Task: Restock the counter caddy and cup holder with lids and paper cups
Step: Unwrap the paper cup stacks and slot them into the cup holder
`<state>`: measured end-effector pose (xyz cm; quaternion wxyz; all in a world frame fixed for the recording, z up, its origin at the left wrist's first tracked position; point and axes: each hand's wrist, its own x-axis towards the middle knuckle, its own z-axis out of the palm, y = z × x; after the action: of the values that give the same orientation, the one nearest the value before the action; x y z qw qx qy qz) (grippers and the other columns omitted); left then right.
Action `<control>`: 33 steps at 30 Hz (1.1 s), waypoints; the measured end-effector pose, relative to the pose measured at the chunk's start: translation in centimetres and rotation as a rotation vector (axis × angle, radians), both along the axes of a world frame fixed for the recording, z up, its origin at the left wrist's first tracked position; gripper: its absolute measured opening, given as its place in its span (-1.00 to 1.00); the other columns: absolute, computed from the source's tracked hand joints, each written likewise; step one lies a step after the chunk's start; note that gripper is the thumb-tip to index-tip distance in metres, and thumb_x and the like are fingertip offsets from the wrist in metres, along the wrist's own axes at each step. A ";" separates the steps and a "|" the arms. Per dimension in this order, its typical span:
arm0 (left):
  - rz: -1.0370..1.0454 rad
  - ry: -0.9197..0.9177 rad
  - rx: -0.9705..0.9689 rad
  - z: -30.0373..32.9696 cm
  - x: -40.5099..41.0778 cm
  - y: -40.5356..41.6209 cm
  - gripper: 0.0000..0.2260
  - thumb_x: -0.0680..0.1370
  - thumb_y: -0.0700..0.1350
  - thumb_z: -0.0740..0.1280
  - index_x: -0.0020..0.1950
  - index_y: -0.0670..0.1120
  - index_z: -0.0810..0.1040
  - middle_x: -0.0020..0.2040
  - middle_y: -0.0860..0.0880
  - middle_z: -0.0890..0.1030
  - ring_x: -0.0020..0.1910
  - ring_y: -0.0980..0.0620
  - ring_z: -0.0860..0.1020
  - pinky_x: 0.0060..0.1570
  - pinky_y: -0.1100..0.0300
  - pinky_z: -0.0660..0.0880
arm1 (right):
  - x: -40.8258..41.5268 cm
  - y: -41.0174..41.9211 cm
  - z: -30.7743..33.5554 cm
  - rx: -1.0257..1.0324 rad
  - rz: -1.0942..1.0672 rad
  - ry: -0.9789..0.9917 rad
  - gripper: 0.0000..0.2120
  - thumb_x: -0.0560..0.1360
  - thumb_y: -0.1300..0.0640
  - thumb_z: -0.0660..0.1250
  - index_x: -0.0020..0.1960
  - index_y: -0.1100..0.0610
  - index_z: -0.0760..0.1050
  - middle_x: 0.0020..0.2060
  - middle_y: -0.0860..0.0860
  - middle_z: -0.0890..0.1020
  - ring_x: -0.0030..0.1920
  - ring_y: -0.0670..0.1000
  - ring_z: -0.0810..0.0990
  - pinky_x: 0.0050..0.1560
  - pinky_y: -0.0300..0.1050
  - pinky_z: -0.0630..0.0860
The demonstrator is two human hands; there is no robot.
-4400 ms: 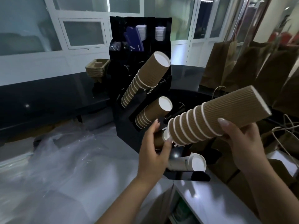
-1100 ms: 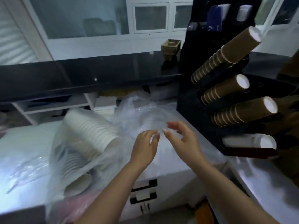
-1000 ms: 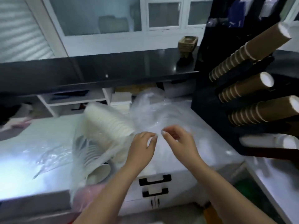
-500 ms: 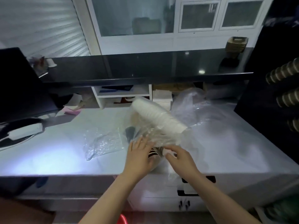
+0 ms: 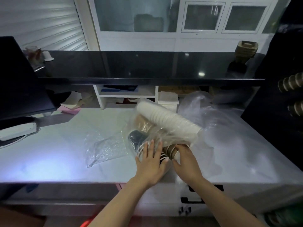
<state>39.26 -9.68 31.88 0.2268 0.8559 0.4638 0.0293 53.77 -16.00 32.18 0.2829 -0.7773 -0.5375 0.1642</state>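
While the white desk [image 5: 49,154] lay spread with clear plastic bags [image 5: 218,128], a sleeve of white paper cups [image 5: 165,118] rested atop the bagged stock at mid-desk, well apart from the black cup holder [image 5: 288,99] at the right edge. The left hand [image 5: 151,159] pressed flat, fingers straight, on the wrap; the right hand [image 5: 185,158] seemed curled round a brown cup stack [image 5: 171,150]. Fetching stock, I judged; next, freeing it from the plastic.
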 end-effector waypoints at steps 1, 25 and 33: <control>-0.001 0.001 0.007 -0.1 0.1 0.0 -0.40 0.62 0.24 -0.03 0.51 0.20 -0.35 0.56 0.07 -0.33 0.51 0.02 -0.37 0.46 -0.27 -0.12 | 0.2 0.3 -0.1 -0.012 -0.024 0.007 -0.47 0.42 0.10 0.36 0.37 0.10 0.37 0.31 0.03 0.47 0.33 0.06 0.40 0.32 -0.09 0.38; 0.078 -0.110 -0.003 -0.3 1.7 1.0 -0.15 0.53 0.20 0.23 0.57 -0.02 -0.26 0.58 0.09 -0.24 0.54 0.07 -0.29 0.46 -0.27 -0.11 | 2.0 4.8 -0.9 -0.037 -0.154 0.065 -0.40 0.22 -0.18 0.48 0.18 0.09 0.56 0.11 0.06 0.59 0.17 0.07 0.52 0.19 -0.04 0.47; 0.097 -0.152 -0.007 0.2 1.4 1.6 -0.10 0.50 0.23 0.27 0.57 -0.02 -0.27 0.59 0.04 -0.18 0.55 0.08 -0.21 0.49 -0.20 -0.10 | 2.5 3.4 -0.3 -0.031 -0.286 0.215 -0.33 0.19 -0.14 0.54 0.23 0.07 0.50 0.14 0.01 0.52 0.14 0.04 0.54 0.10 -0.19 0.45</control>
<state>40.68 -8.11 32.05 0.2625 0.8270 0.4863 0.1034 56.27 -12.55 31.86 0.3471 -0.8280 -0.3856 0.2128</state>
